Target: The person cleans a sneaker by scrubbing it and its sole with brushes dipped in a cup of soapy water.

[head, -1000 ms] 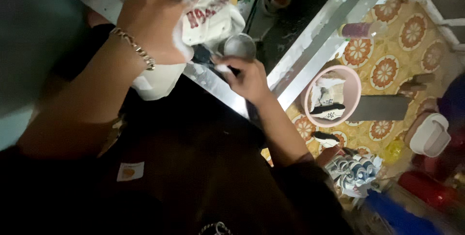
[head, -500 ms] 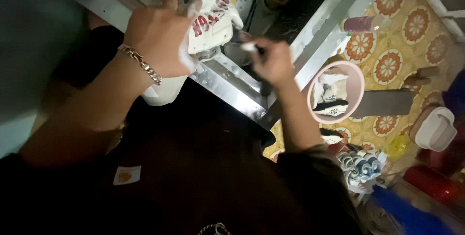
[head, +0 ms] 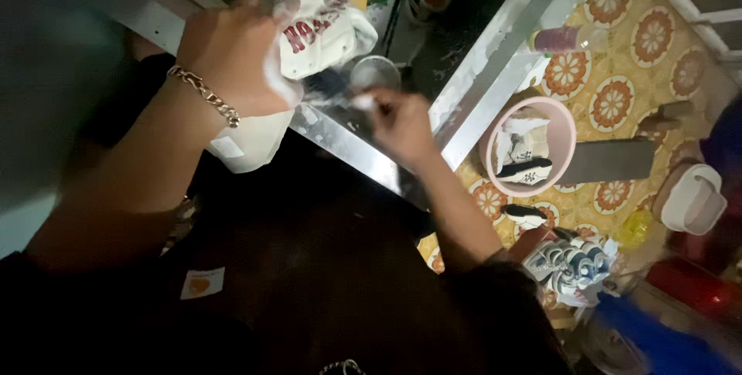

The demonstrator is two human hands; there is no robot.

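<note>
Over a patterned floor, a metal counter edge [head: 363,160] crowds us. Our left hand [head: 232,54] grips a white cloth [head: 321,23]; our right hand [head: 398,120] pinches something small and blurred beside a glass [head: 375,73].

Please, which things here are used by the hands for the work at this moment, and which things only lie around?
In use:
- left hand gripping a white shoe with red lettering
- right hand pinching a small pale object, too blurred to tell
- metal cup just beside the right hand

Lying about:
- pink basin with shoes in it, on the patterned floor
- sneakers on the floor
- white lidded container
</note>
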